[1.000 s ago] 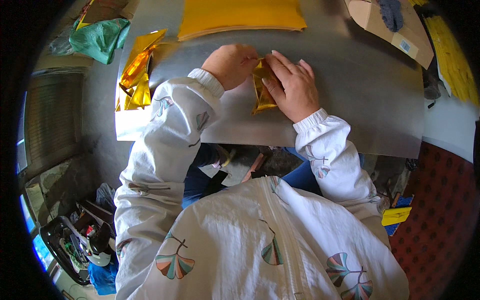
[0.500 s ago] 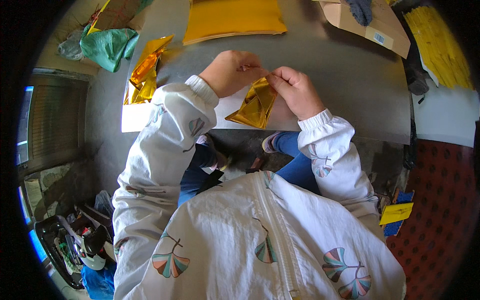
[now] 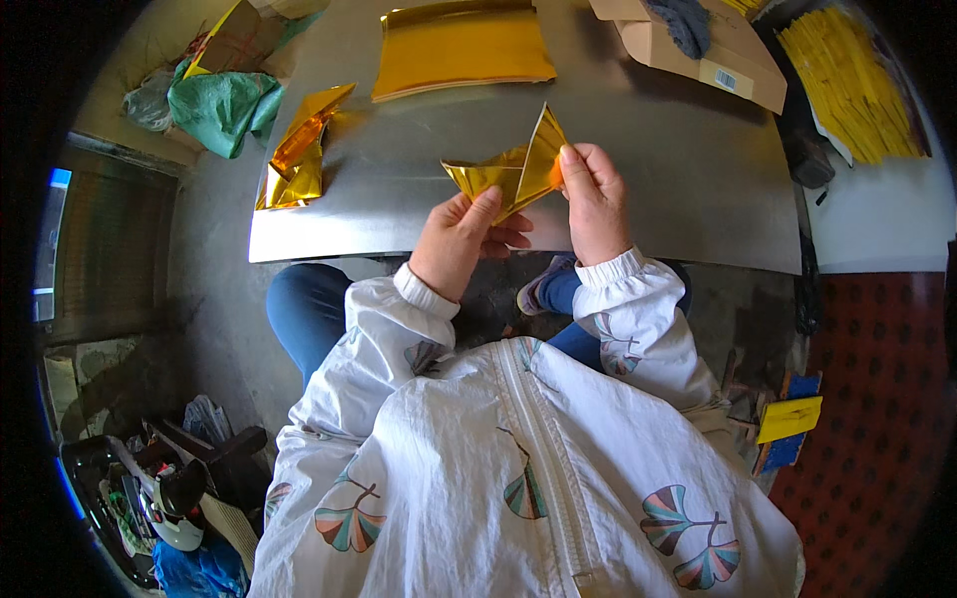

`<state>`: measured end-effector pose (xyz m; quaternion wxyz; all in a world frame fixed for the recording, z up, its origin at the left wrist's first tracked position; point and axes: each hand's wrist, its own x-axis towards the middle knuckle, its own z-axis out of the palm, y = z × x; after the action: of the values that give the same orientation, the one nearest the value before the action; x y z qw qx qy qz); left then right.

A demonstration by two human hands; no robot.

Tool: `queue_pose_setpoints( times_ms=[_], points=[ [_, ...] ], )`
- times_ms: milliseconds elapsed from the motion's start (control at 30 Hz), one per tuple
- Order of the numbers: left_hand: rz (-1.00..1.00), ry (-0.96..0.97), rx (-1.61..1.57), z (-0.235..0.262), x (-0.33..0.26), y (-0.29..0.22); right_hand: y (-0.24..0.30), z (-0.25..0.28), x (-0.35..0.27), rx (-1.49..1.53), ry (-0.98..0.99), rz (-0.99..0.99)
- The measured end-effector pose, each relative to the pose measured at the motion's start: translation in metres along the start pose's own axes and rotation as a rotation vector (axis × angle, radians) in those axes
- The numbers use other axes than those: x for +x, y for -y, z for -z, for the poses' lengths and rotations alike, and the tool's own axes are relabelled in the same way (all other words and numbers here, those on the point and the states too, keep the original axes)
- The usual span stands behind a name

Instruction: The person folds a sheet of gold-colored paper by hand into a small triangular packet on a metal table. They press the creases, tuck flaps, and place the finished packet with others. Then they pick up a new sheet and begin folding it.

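Observation:
Between my hands is a piece of folded gold foil paper (image 3: 508, 171), held above the near part of the metal table. Its two pointed ends stand out, one to the left and one upward. My left hand (image 3: 464, 234) pinches its lower left part, thumb on top and fingers beneath. My right hand (image 3: 594, 194) grips the right edge between thumb and fingers. Some of the foil is hidden behind my fingers. At the table's left side lies another folded gold foil shape (image 3: 299, 154), untouched.
A stack of gold foil sheets (image 3: 464, 50) lies at the far side of the metal table (image 3: 688, 199). An opened cardboard box (image 3: 668, 40) with a dark cloth stands far right. Yellow strips (image 3: 847, 85) lie beyond it. A green bag (image 3: 224, 105) sits past the left corner.
The folded foil paper has been turned, so a point now stands upward. My left hand has come lower and nearer me, from the top of the foil to its lower left.

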<state>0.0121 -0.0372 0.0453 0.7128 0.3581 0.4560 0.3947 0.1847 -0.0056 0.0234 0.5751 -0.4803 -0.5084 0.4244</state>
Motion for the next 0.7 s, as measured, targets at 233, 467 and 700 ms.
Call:
queue_pose_setpoints(
  times_ms=[233,467,700],
  points=[
    [-0.054,-0.028,0.139,0.004,-0.009,-0.013,0.024,0.006,-0.004,0.073,0.139,-0.3],
    [-0.11,-0.021,0.214,0.008,-0.014,-0.022,0.035,0.007,-0.005,0.068,0.259,-0.383],
    [-0.059,0.024,0.186,0.011,-0.019,-0.029,0.034,0.004,-0.008,0.25,0.363,-0.387]
  ],
)
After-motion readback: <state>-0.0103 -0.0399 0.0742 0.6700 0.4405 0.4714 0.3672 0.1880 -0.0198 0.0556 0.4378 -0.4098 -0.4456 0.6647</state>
